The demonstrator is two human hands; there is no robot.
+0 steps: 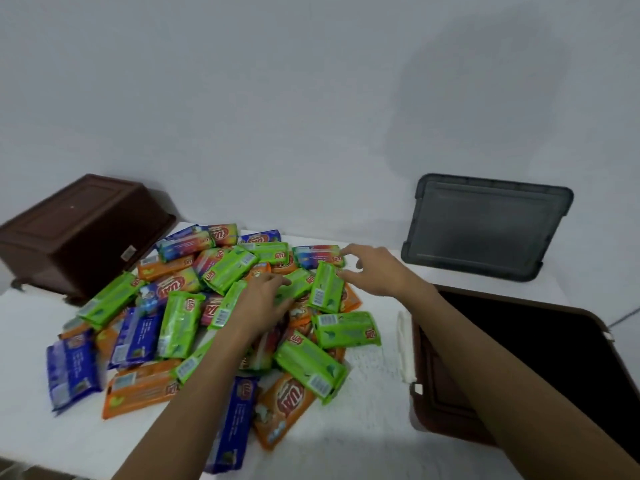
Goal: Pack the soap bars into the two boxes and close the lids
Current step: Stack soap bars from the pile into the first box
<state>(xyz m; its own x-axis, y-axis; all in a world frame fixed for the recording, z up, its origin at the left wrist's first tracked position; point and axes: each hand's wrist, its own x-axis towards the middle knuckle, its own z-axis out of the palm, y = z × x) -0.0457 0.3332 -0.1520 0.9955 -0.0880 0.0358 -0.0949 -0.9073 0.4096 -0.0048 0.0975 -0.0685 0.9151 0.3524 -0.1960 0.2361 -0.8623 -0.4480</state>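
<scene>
White tabletop runs back to a pale, bare wall, and most of its middle is taken up by the soap bars. They lie in a loose heap of wrapped packets in green, orange, blue and rainbow colours, overlapping at all angles, none of them in a box.

The left hand lies on top of the heap near its centre. Its grip is apart, with the fingers stretched forward and resting on green packets, and nothing is closed inside it. The right hand hovers at the heap's far right edge, its grip also apart. Its fingers are spread and lightly bent, with the fingertips close to a tilted green bar and a rainbow bar just behind it. Whether they touch either packet is not clear. Both forearms reach in from the lower edge of the view.

Just right of the heap stands an open brown box with a dark interior, and a white latch sits on its near side. A second brown box lies tipped over at the back left, touching the heap's edge. A grey lid leans against the wall behind the open box.
</scene>
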